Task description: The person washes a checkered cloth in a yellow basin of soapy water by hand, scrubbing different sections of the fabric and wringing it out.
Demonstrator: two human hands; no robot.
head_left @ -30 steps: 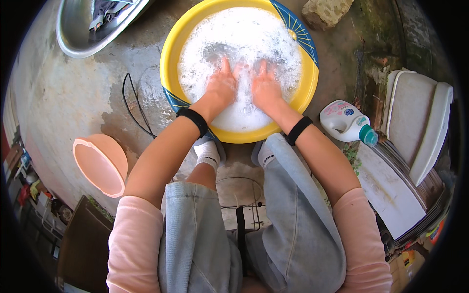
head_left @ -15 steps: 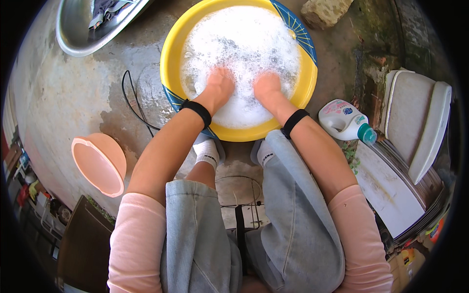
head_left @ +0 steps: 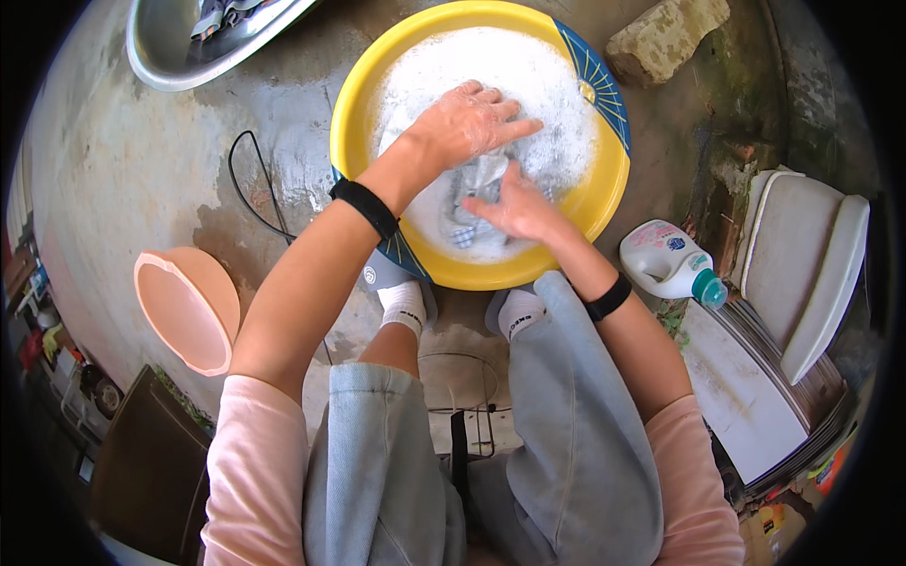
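A round yellow basin (head_left: 355, 104) with dark blue patterned patches is filled with white suds. Wet, pale grey cloth (head_left: 477, 179) breaks through the foam near its middle, and a blue checked bit shows lower down. My left hand (head_left: 470, 123) is spread above the suds, palm down, over the cloth's far side. My right hand (head_left: 525, 209) lies against the cloth's near side, thumb and forefinger apart; its other fingers are partly hidden. Foam clings to both hands. How much cloth is under the suds cannot be seen.
A metal basin (head_left: 160, 71) holding dark cloth stands at the far left. A peach plastic basin (head_left: 189, 311) rests tilted on the left. To the right lie a white detergent bottle (head_left: 665, 259) with a green cap, a rough stone (head_left: 665, 40) and stacked boards (head_left: 746, 391).
Both hands have come up out of the foam. The left moved right and away from me; the right turned inward, nearer me. Pale cloth now shows between them.
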